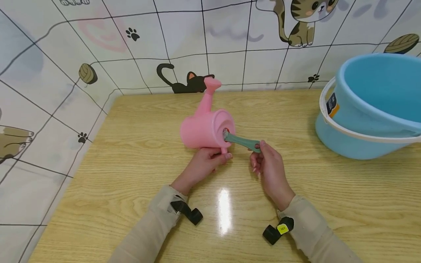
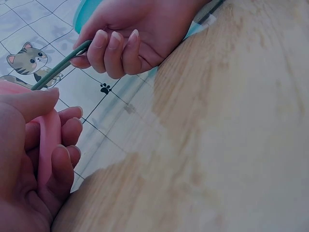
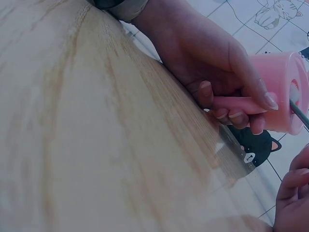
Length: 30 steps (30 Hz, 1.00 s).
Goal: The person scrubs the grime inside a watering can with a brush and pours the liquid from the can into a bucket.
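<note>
A pink watering can is tipped on its side over the table, its spout pointing away and its round opening facing right. My left hand grips the can's handle, fingers curled round it in the right wrist view. Between thumb and fingers, my right hand pinches the end of a green-handled brush. The brush's head sits in the can's opening, mostly hidden, with a little white and red showing. In the left wrist view the green handle runs from the right hand to the can.
A large light blue bucket with a white carrying handle stands at the right of the wooden table. Behind and to the left are walls covered with cat-patterned tile sheeting.
</note>
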### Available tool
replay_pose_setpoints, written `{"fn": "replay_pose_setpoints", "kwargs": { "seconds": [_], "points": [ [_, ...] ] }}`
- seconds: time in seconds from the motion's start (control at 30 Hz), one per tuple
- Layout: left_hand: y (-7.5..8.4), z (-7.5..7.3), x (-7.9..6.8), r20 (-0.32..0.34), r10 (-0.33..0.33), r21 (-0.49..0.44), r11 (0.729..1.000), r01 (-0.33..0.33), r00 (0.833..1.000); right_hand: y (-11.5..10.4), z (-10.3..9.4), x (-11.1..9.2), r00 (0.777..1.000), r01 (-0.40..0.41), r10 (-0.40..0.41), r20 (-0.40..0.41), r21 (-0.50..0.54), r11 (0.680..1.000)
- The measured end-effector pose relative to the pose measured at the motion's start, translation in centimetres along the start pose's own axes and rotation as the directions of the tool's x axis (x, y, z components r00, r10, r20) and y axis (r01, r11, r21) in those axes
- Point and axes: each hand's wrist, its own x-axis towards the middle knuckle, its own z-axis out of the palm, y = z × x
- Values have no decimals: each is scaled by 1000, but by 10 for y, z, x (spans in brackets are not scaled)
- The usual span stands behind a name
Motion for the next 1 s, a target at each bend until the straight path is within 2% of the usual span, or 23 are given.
{"fn": "replay_pose_setpoints", "kwargs": {
  "seconds": [0.27, 0.47, 0.8, 0.9, 1.0],
  "points": [
    [-1, 0, 0, -5, 3, 4, 1000, -3, 1000, 2, 3, 0, 999, 17, -13, 40, -119, 993],
    [1, 0, 0, -5, -3, 7, 1000, 3, 1000, 2, 2, -2, 995, 23, -7, 96, -166, 986],
    [27, -1, -8, 4, -4, 0, 1000, 4, 1000, 3, -1, -1, 980, 45, -3, 200, -210, 977],
    [19, 0, -5, -1, -14, 6, 1000, 14, 1000, 2, -1, -1, 983, 45, -10, 183, -189, 981],
    [8, 1, -1, -7, -19, 12, 1000, 19, 1000, 1, -1, -1, 992, 37, -20, 124, -131, 991]
  ]
}}
